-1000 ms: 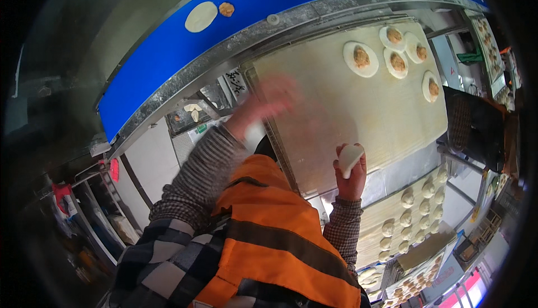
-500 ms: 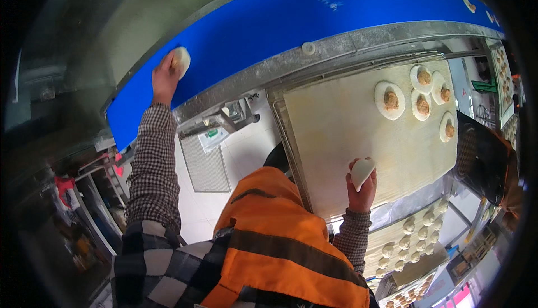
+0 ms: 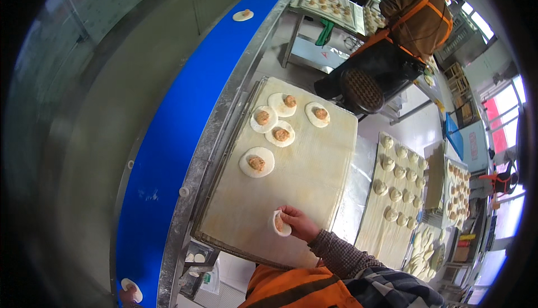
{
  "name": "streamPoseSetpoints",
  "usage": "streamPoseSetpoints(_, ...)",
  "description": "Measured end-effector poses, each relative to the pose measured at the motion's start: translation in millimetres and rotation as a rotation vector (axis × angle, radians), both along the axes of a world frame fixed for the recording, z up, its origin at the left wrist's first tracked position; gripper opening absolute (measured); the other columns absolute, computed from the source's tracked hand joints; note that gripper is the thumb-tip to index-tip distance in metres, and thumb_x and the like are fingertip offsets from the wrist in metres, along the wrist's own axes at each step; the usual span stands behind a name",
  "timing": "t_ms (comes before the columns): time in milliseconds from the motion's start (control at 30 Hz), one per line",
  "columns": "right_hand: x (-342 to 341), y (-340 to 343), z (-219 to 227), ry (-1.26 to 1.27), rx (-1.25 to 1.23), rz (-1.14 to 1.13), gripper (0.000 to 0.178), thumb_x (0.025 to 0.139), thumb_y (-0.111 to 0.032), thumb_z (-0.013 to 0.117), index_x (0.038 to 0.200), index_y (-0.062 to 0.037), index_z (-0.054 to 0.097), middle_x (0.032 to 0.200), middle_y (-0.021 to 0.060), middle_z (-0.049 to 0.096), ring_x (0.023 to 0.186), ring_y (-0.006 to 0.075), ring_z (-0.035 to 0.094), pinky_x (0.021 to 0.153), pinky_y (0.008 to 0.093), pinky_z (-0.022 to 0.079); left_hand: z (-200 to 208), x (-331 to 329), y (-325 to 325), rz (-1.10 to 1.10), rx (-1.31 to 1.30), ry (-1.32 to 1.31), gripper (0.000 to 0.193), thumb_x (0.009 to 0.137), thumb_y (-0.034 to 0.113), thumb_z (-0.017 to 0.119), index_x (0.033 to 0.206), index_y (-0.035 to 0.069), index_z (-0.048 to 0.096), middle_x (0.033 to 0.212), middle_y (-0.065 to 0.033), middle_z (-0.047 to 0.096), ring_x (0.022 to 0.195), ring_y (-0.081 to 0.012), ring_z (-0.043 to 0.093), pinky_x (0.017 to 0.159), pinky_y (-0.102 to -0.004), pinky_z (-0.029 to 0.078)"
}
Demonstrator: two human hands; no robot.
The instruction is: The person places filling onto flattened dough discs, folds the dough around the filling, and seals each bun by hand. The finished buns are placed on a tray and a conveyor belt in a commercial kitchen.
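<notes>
"What's around?"

"Blue belt (image 3: 185,123) on the left, big tray (image 3: 305,168) beside it, a co-worker (image 3: 417,22) beyond, a bun tray (image 3: 378,241) to the right. Five filled rounds (image 3: 256,163) crowd the big tray's far half."

"Hands?"

"Right hand (image 3: 302,227) pinches a folded piece (image 3: 281,225) above the tray, fingers closed. Left hand (image 3: 130,295) meets a dough round (image 3: 133,284) at the belt's near end; grip unclear."

"Different?"

"View's swung right; the folded piece now shows filling."
</notes>
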State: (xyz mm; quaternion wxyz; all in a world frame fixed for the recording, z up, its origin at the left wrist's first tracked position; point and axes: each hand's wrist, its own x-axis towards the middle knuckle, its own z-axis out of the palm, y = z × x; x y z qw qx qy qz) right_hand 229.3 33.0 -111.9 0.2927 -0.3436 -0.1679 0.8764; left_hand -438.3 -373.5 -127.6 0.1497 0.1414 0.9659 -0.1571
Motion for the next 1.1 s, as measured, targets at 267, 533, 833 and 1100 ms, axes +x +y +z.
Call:
streamPoseSetpoints(267, 37, 1, 12, -0.189, 0.038, -0.134, 0.018, 0.1, -0.013, 0.05, 0.114, -0.0048, 0.055, 0.104, 0.002, 0.06, 0.093, 0.0117, 0.06, 0.082, 0.0281, 0.052, 31, 139, 148, -0.114, 1.11, -0.173, 0.05, 0.085, 0.011, 0.066, 0.129, -0.001, 0.045, 0.118, -0.0176, 0.056, 0.108, -0.0248, 0.056, 0.091, -0.0398, 0.047)
streamPoseSetpoints(533, 79, -20, 19, -0.097, 0.086, -0.4, 0.014, 0.098, -0.011, 0.051, 0.111, -0.0057, 0.057, 0.1, 0.0014, 0.063, 0.09, 0.0125, 0.062, 0.078, 0.0277, 0.052, 52, 451, 415, -0.206, 0.938, -1.443, 0.037, 0.082, 0.011, 0.071, 0.115, -0.001, 0.059, 0.108, -0.0079, 0.062, 0.101, -0.0177, 0.06, 0.086, -0.0315, 0.049)
streamPoseSetpoints(833, 94, -33, 41, -0.514, 0.229, -0.464, 0.015, 0.097, -0.01, 0.055, 0.112, -0.0058, 0.056, 0.099, -0.0009, 0.059, 0.084, 0.0081, 0.057, 0.073, 0.0209, 0.047, 84, 547, 426, -0.569, 0.861, -1.486, 0.041, 0.09, 0.025, 0.065, 0.121, 0.002, 0.055, 0.105, -0.0041, 0.061, 0.096, -0.0123, 0.058, 0.077, -0.029, 0.05)
streamPoseSetpoints(1100, 87, -17, 56, -1.137, 1.048, -0.217, 0.017, 0.081, -0.005, 0.069, 0.095, -0.001, 0.061, 0.087, 0.0109, 0.063, 0.074, 0.0241, 0.061, 0.064, 0.031, 0.05, 78, 589, 395, -0.071, 0.768, -1.64, 0.039, 0.091, 0.024, 0.062, 0.125, 0.007, 0.052, 0.104, -0.0026, 0.059, 0.078, -0.0078, 0.058, 0.056, -0.021, 0.047)
